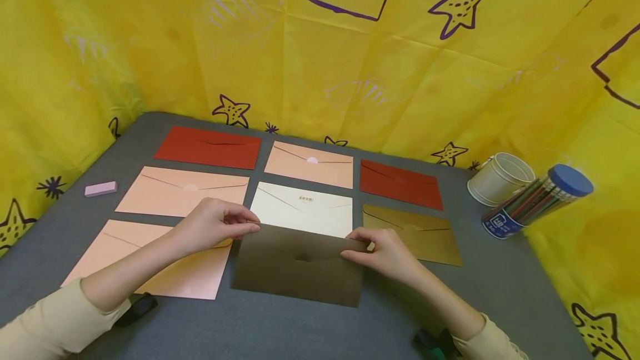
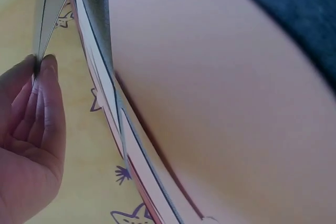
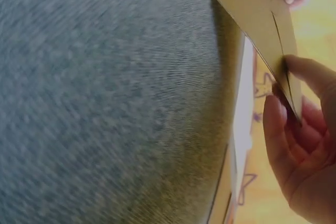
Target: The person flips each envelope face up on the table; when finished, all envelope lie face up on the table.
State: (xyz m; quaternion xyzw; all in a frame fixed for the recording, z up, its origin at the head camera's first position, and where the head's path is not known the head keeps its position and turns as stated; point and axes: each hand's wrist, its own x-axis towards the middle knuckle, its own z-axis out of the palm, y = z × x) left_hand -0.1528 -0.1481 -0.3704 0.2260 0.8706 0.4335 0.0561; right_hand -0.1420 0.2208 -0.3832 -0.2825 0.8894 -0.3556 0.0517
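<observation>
The dark brown envelope (image 1: pixel 299 264) is between my two hands, at the front middle of the grey table (image 1: pixel 500 293), and its far edge is lifted a little from the cloth. My left hand (image 1: pixel 210 225) pinches the upper left corner: in the left wrist view my thumb and fingers (image 2: pixel 48 77) are pressed together on the thin paper edge. My right hand (image 1: pixel 387 253) pinches the upper right corner in the same way, the fingertips (image 3: pixel 275 116) closed on the edge.

I judge that I am in the step of placing this envelope into the free place of the grid, under the cream envelope (image 1: pixel 302 209) and between the pink envelope (image 1: pixel 150 257) and the gold envelope (image 1: pixel 415 232). It now overlaps the near edge of the cream one. The next move, I think, asks me to lower it flat and square, with an even gap on all sides, and then to open both pinches without dragging it.

The paper looks smooth and stiff, with a soft shine, a pointed flap and a small round seal in the middle. The table cover is a rough felt-like textile, so the envelope should not slide easily. The shape is a long rectangle like its neighbours.
</observation>
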